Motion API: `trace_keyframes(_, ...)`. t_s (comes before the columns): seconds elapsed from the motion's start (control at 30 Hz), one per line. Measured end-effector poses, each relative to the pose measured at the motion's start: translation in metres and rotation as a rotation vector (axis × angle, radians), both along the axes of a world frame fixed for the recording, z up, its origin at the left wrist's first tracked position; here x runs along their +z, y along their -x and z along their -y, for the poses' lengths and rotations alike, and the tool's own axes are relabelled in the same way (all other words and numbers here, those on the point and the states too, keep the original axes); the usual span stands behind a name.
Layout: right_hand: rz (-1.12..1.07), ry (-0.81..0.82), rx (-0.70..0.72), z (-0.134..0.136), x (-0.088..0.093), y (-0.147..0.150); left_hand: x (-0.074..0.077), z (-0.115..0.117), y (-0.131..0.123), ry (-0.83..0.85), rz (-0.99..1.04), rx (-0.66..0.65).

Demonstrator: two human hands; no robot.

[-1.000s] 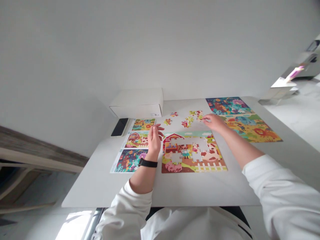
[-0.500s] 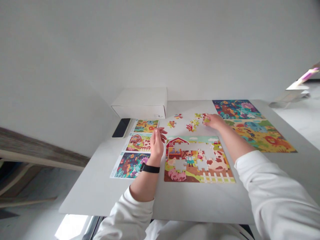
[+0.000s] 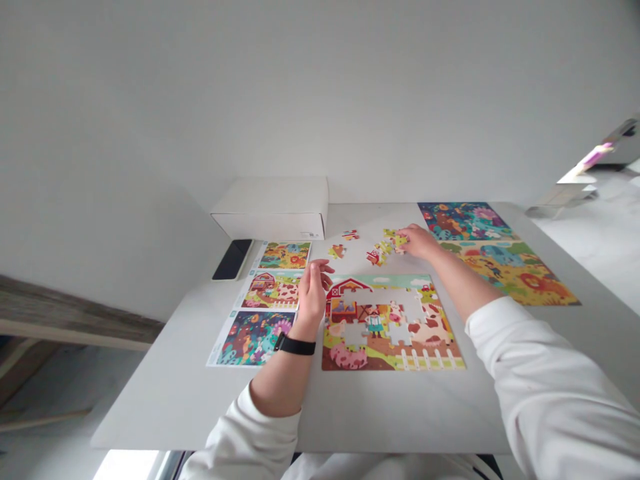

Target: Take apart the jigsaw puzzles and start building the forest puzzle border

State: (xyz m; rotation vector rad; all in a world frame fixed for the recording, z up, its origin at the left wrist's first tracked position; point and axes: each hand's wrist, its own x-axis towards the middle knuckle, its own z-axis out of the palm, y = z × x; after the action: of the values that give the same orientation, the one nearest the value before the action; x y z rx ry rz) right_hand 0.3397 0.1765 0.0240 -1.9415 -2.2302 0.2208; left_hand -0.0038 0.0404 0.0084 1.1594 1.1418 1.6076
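Observation:
A farm jigsaw puzzle (image 3: pixel 390 343) with a red barn lies on the white table (image 3: pixel 190 393) in front of me, with several empty gaps in its middle. My left hand (image 3: pixel 313 293), a black band on its wrist, hovers at the puzzle's left edge with fingers loosely curled and nothing in it. My right hand (image 3: pixel 419 241) reaches past the puzzle's far edge, its fingertips on the loose puzzle pieces (image 3: pixel 385 247) scattered there. Whether it grips one is unclear.
A guide sheet with three pictures (image 3: pixel 263 300) lies left of the puzzle. Two finished puzzles (image 3: pixel 500 257) lie to the right. A white box (image 3: pixel 273 207) stands at the back, a black phone (image 3: pixel 233 260) beside it. A wall runs behind the table.
My right hand has slid slightly left among the loose pieces. My left hand has stayed by the puzzle's left edge. The view has shifted a little.

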Motion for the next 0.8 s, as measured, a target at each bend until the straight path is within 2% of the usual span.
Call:
trace_keyframes(0.2,0.064,0.111,-0.006,-0.009,0.005,0.001,-0.002,0.0,-0.002,-0.02,-0.007,-0.031)
trace_keyframes(0.43,0.075,0.1,-0.001,-0.013,0.014,0.013,-0.003,-0.002,0.0,-0.016,-0.015,-0.013)
trace_keyframes(0.63,0.043,0.079,0.009,-0.021,0.014,0.038,-0.005,-0.003,0.0,-0.008,-0.001,-0.012)
trace_keyframes(0.8,0.022,0.114,0.164,-0.028,0.015,0.077,-0.003,-0.004,-0.001,0.019,0.022,0.022)
